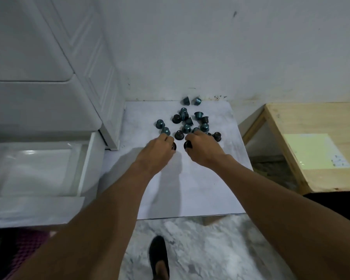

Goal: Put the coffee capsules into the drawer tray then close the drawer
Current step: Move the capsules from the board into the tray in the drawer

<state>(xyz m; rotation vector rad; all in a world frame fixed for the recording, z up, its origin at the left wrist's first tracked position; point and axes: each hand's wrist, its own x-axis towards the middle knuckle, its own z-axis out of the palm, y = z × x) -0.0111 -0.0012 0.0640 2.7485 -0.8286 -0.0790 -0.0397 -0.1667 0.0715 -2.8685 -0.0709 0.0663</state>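
Several teal and dark brown coffee capsules (pixel 186 128) lie scattered at the far end of a white board (pixel 190 188). My left hand (pixel 157 150) reaches over the near edge of the pile and holds a dark capsule (pixel 173 146) under its curled fingers. My right hand (pixel 204 147) does the same on the right, gripping another dark capsule (pixel 188 145). Two teal capsules (pixel 192 101) lie apart by the wall. The white drawer (pixel 38 168) stands pulled out at the left, and its tray looks bare inside.
A white cabinet (pixel 49 57) rises above the drawer at the left. A wooden table (pixel 315 142) with a pale yellow sheet stands at the right. The marbled floor and a dark shoe (pixel 159 257) show below the board.
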